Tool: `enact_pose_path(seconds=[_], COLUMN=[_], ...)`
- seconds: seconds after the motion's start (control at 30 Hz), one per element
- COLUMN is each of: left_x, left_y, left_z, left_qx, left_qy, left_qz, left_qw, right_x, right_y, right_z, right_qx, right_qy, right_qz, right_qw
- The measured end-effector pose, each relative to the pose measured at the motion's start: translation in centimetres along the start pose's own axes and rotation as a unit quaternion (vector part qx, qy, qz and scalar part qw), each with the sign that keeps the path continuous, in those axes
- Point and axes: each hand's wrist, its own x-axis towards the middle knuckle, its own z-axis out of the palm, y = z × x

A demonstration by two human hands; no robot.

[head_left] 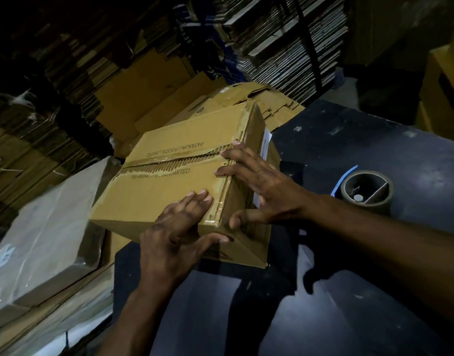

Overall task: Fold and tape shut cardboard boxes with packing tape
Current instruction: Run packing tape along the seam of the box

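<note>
On the near part of the dark tabletop [323, 317], the left hand [174, 227] lies flat with straight fingers on the near corner of the closed brown cardboard box [169, 181], thumb against its near side. The right hand [262, 186] spreads straight fingers over the box's right top edge by the taped centre seam, its grip clamped on nothing. To the right stands a brown packing tape roll [365, 190] on the tabletop, and farther off rise stacks of flattened cardboard [285, 39].
</note>
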Motion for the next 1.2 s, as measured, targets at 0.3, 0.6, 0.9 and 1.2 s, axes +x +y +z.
enact_pose_path(seconds=[0.3, 0.6, 0.9, 1.2], left_x=[-1.8, -0.5, 1.7, 1.4], left_y=[2.1, 3.5, 4.6, 3.9], left_z=[3.2, 3.5, 3.0, 4.1], left_qx=[-0.018, -0.022, -0.141, -0.093], left_qy=[0.111, 0.043, 0.059, 0.063], left_qz=[-0.051, -0.224, -0.360, -0.339], left_qw=[0.992, 0.973, 0.920, 0.934], right_x=[-0.9, 0.0, 2.2, 3.1], right_y=[-0.6, -1.0, -0.5, -1.8], right_z=[2.5, -0.4, -3.1, -4.3], right_qx=[0.089, 0.108, 0.033, -0.032], right_qy=[0.105, -0.005, -0.165, -0.188], right_qz=[-0.014, 0.081, 0.130, 0.152], right_qw=[0.990, 0.991, 0.977, 0.970])
